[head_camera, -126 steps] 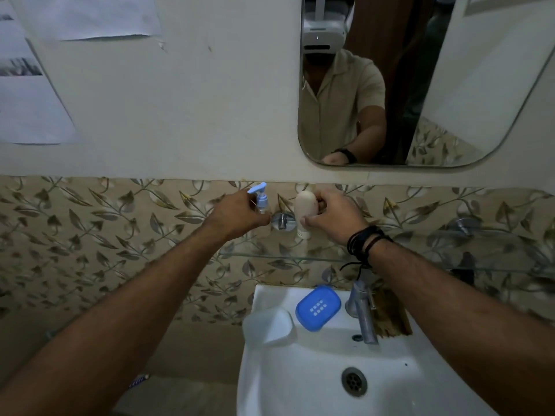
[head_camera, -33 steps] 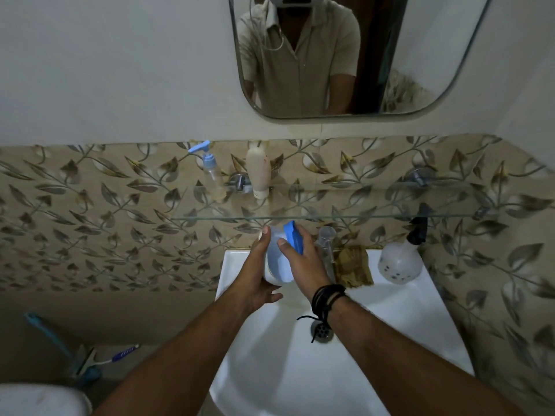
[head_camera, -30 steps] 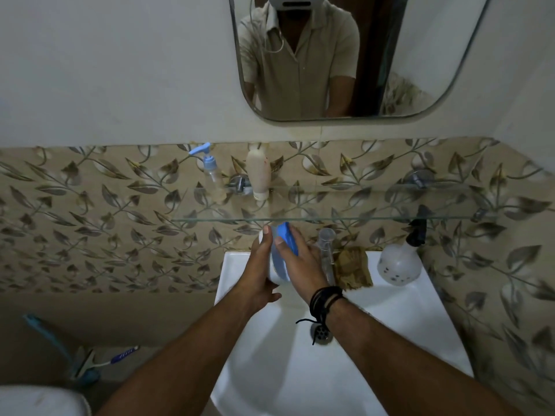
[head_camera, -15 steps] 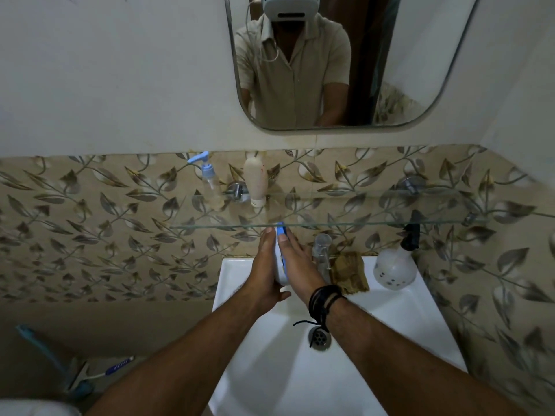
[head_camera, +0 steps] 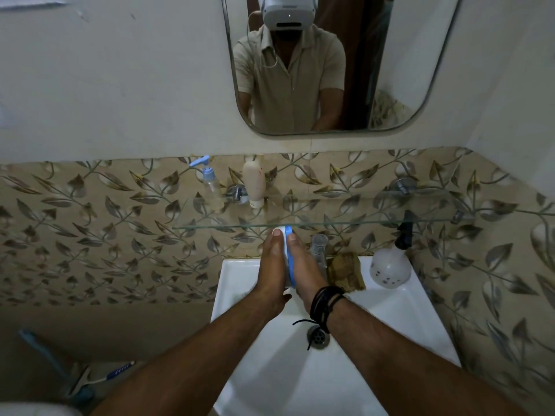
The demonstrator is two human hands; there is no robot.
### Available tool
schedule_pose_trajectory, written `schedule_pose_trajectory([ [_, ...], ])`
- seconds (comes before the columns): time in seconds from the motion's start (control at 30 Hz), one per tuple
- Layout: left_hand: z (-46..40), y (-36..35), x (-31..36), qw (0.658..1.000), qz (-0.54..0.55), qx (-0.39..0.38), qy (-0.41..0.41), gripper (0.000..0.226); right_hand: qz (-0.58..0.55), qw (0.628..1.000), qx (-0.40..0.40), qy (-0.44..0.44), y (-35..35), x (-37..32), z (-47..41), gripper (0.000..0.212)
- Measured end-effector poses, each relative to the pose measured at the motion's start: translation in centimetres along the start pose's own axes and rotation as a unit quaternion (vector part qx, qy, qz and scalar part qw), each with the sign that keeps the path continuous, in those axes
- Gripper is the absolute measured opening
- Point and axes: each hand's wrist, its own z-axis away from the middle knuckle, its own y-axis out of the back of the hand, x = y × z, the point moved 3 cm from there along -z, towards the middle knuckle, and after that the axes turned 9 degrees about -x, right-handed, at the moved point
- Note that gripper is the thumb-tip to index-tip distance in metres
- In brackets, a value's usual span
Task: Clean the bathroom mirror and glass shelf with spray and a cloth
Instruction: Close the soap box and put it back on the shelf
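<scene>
A blue and white soap case (head_camera: pixel 287 250) stands on edge between my palms, above the back of the white sink (head_camera: pixel 399 319). My left hand (head_camera: pixel 271 265) presses its white half and my right hand (head_camera: pixel 303 265) presses its blue half. Its top edge touches or nearly touches the front edge of the glass shelf (head_camera: pixel 360 223). The mirror (head_camera: pixel 399 70) hangs on the wall above. A brown cloth (head_camera: pixel 345 271) lies on the sink rim, right of the tap. A translucent spray bottle (head_camera: pixel 390 265) with a black trigger stands at the sink's back right corner.
On the left end of the shelf stand a pump bottle (head_camera: pixel 210 181) with a blue head and a pale tube (head_camera: pixel 254 183). A metal tap (head_camera: pixel 319 246) rises just right of my right hand. A squeegee (head_camera: pixel 99 378) lies on the floor at lower left.
The two halves of the soap case have been pressed together between my hands, and the case has risen to the shelf's front edge. The camera has tilted up slightly.
</scene>
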Motion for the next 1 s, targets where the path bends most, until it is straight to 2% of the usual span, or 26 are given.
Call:
schedule_pose_trajectory([
  [0.17, 0.3, -0.9, 0.2, 0.997, -0.044, -0.015, -0.057, 0.045, -0.115, 0.993, 0.032, -0.026, 0.2, 0.6, 0.8, 0.045],
  [0.27, 1.1, -1.0, 0.5, 0.994, -0.096, -0.058, -0.004, 0.042, -0.199, 0.977, 0.061, -0.036, 0.7, 1.2, 1.6, 0.048],
  [0.37, 2.0, -1.4, 1.6, 0.968, -0.217, -0.119, 0.044, 0.058, -0.300, 0.952, 0.045, -0.044, 1.5, 1.3, 2.5, 0.049],
  [0.43, 2.4, -1.6, 2.3, 0.951, -0.273, -0.134, 0.051, 0.066, -0.320, 0.946, 0.029, -0.038, 2.2, 1.2, 3.2, 0.050],
  [0.57, 2.7, -2.1, 4.2, 0.921, -0.350, -0.171, -0.032, 0.077, -0.325, 0.945, 0.007, -0.028, 3.3, -0.1, 4.5, 0.050],
  [0.67, 2.9, -2.8, 6.6, 0.879, -0.427, -0.187, -0.102, 0.086, -0.328, 0.944, -0.009, -0.013, 3.8, -1.9, 5.2, 0.050],
  [0.73, 3.2, -3.4, 8.5, 0.852, -0.464, -0.180, -0.161, 0.085, -0.333, 0.943, -0.023, 0.005, 4.1, -3.3, 5.4, 0.049],
  [0.83, 3.4, -4.5, 10.8, 0.810, -0.514, -0.163, -0.229, 0.086, -0.376, 0.921, -0.091, 0.038, 4.4, -6.1, 5.8, 0.054],
  [0.9, 3.1, -5.0, 11.6, 0.783, -0.548, -0.137, -0.262, 0.085, -0.395, 0.909, -0.120, 0.059, 4.7, -7.6, 5.8, 0.059],
  [1.0, 3.2, -5.9, 12.3, 0.759, -0.574, -0.114, -0.286, 0.078, -0.419, 0.896, -0.127, 0.071, 4.8, -8.8, 5.8, 0.059],
])
